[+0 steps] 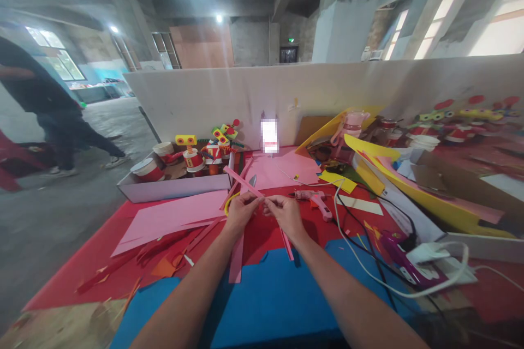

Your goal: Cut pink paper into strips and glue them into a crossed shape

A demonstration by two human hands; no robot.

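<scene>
Near the middle of the table, my left hand (243, 211) and my right hand (286, 217) pinch a narrow pink strip (242, 181) between thumbs and fingers. One end of it points up and left. Another pink length (287, 245) hangs below my right hand; whether it is the same strip, I cannot tell. Beside my left hand lie scissors with a yellow handle (230, 204), partly covered. A pink glue gun (315, 200) rests just right of my right hand. Under my left wrist lies a wider pink strip (236, 262).
Pink sheets (176, 215) lie left and behind. An open white box (176, 190) holds cups and robot-like figures (192, 159). Cables cross the right side, near a white power strip (434, 259) and a cardboard box with yellow sheets (417, 188). A person (49, 92) walks at far left.
</scene>
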